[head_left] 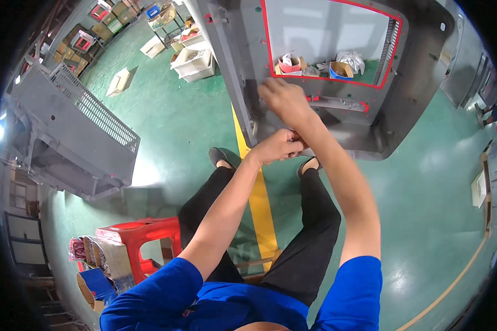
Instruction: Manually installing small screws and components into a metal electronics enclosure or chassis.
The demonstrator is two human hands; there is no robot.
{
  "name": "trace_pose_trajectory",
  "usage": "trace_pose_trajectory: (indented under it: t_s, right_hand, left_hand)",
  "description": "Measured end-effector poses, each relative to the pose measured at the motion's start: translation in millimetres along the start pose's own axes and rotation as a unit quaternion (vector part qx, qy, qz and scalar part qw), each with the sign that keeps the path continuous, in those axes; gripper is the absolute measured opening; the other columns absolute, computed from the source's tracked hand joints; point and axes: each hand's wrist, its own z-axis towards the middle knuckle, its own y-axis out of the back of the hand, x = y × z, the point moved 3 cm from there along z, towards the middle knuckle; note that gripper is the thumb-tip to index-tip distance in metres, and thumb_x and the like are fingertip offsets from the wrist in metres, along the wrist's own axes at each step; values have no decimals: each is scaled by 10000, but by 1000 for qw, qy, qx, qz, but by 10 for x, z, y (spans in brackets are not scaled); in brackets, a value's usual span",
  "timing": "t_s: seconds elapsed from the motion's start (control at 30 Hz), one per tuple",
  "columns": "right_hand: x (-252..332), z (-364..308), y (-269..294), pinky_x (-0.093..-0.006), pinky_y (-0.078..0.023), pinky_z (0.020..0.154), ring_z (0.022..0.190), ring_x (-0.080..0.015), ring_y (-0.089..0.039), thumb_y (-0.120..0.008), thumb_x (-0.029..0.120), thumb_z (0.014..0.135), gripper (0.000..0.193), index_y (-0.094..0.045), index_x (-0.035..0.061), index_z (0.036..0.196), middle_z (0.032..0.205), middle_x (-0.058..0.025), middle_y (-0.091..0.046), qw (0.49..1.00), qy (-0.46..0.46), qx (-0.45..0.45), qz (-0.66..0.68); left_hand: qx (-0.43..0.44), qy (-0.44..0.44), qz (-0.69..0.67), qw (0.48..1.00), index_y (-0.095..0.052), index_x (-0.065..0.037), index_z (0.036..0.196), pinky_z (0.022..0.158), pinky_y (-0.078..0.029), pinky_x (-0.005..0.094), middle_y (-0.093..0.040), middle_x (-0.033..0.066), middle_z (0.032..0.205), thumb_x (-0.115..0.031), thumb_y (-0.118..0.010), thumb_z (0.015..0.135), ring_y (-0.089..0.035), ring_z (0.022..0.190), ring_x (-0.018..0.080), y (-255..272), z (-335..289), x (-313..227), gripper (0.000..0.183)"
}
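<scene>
A large grey housing (237, 71), hollow and frame-like, stands upright in front of me. A red strip (268, 41) edges its rectangular opening. My right hand (284, 100) is up at the housing's inner left side, just below the opening's lower left corner, its fingers curled. Whatever they hold is hidden. Lower down, my left hand (279, 148) is closed before the housing's bottom edge, beneath my right wrist. Its fingertips are pressed together, and I cannot make out what is in them. Below the opening, a clear strip with red ends (339, 103) lies across the housing.
Another grey housing (88, 127) stands at the left. A red stool (149, 234) is beside my left leg, with cardboard boxes (102, 281) next to it. White bins (193, 63) sit on the green floor beyond. Small boxes (341, 70) show through the opening. A yellow line (262, 212) runs between my legs.
</scene>
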Motion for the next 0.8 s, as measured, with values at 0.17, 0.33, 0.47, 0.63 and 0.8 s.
trace_pose_trajectory:
  t_s: [0.17,0.33,0.47,0.63,0.8]
  right_hand:
    - [111,-493,652,-346,-479,590,698,-248,-625,-677,135,737,124,-642,62,831,800,-93,-621,930,-350,-6,116]
    - [349,-951,733,-379,-477,630,767,-271,-593,-688,133,710,161,-657,65,852,795,-74,-596,917,-382,21,116]
    - [390,-917,823,-368,-474,639,818,-244,-569,-697,120,692,196,-666,74,880,809,-41,-568,935,-347,-20,76]
    - [293,-904,771,-373,-466,625,777,-241,-547,-695,98,674,175,-664,78,845,772,-42,-548,933,-342,9,114]
    - [251,-892,755,-375,-463,624,746,-259,-543,-660,43,648,157,-610,45,798,739,-71,-548,962,-262,22,66]
  left_hand:
    - [-41,-39,-117,992,-568,-33,834,372,-182,183,-459,-13,610,-243,-473,899,-299,423,24,30,-10,71,240]
    - [-114,-53,-171,977,-548,-45,799,365,-157,195,-463,-13,597,-331,-458,933,-293,400,35,-53,65,86,328]
    - [-148,-42,-161,975,-551,-58,796,358,-156,207,-446,-19,566,-385,-454,941,-289,381,44,-107,108,91,370]
    - [-155,-33,-138,978,-574,-54,777,357,-168,217,-448,-22,543,-457,-438,931,-309,379,54,-119,144,55,452]
    - [-201,-10,-113,973,-581,-84,723,362,-172,218,-449,-35,544,-530,-434,905,-325,391,56,-113,221,108,503]
